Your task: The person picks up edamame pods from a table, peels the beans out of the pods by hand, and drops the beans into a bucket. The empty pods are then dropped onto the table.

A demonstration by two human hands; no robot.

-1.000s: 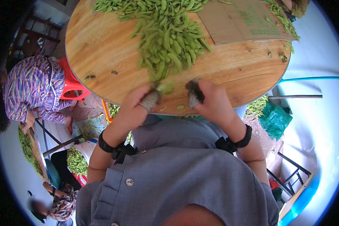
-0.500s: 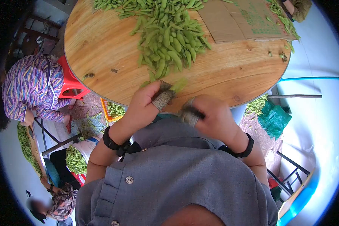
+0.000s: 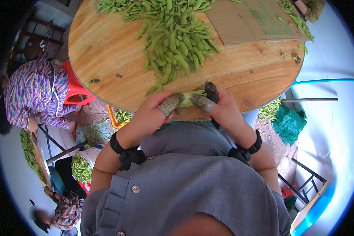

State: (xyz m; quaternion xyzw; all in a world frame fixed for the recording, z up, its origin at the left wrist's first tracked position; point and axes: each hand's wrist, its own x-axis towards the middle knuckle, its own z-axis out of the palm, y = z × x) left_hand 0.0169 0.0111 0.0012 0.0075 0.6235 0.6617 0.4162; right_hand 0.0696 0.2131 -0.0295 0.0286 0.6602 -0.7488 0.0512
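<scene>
My left hand [image 3: 155, 108] and my right hand [image 3: 226, 107] meet at the near edge of the round wooden table [image 3: 106, 70]. Between their covered fingertips is a green soybean pod [image 3: 187, 99], gripped from both sides. Worn fabric covers wrap the thumbs, and a dark one sits on a right finger. A large heap of green soybean pods [image 3: 173, 43] lies just beyond the hands, with a few loose pods trailing toward my left hand. The pod's ends are partly hidden by the fingers.
Flattened cardboard [image 3: 240, 23] lies on the table's far right. A person in a striped top [image 3: 37, 90] sits at left by a red stool [image 3: 72, 84]; another person [image 3: 67, 210] is lower left. A bucket of pods [image 3: 82, 167], an orange basket [image 3: 114, 118] and a green bag [image 3: 289, 125] stand around.
My right hand has risen and moved in toward my left hand, and both now grip the pod. Before, the right hand was apart and blurred, with green at the left fingertips.
</scene>
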